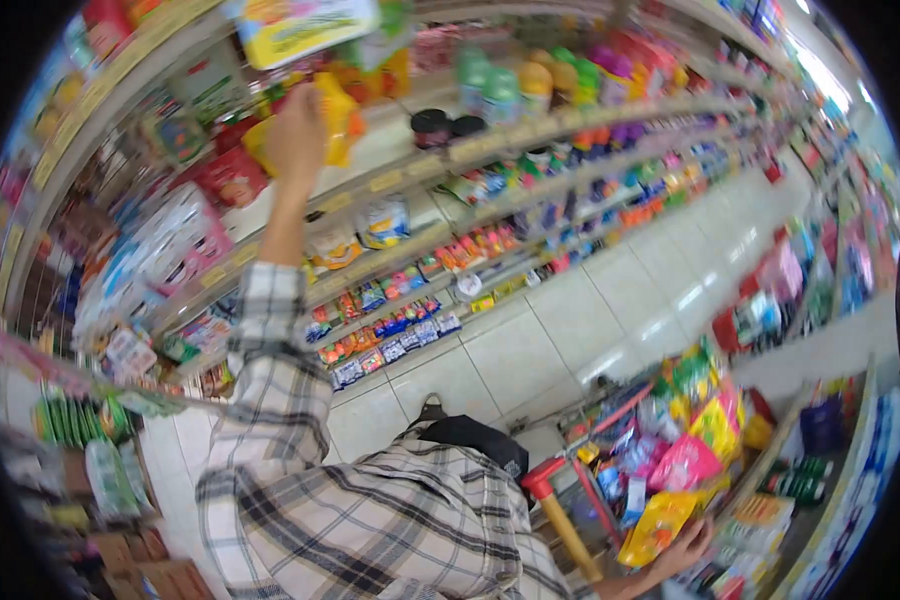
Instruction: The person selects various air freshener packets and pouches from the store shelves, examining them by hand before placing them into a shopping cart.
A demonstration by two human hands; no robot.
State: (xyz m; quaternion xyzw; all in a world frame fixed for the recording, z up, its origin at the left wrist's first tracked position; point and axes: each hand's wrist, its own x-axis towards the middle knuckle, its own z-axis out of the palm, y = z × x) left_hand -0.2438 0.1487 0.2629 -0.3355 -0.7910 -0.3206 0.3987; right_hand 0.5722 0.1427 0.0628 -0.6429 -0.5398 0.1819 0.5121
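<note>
My left hand (295, 135) reaches up to a shelf, its fingers closed on a bright yellow packet (338, 122). Red packets (235, 175) lie on the shelf just beside it. Low on the right, my right hand (685, 550) grips a yellow pouch (658, 525) with an orange print. This pouch is at the near side of a shopping cart (595, 495), which is heaped with colourful packages. A pink package (685, 462) lies in the heap close to the pouch.
Long store shelves (530, 130) curve across the view with bottles (500, 90), dark round tubs (432, 128) and several rows of packets. A tiled floor aisle (570, 310) runs to the upper right. More shelving (850, 470) stands at the right, and green packs (75, 420) at the left.
</note>
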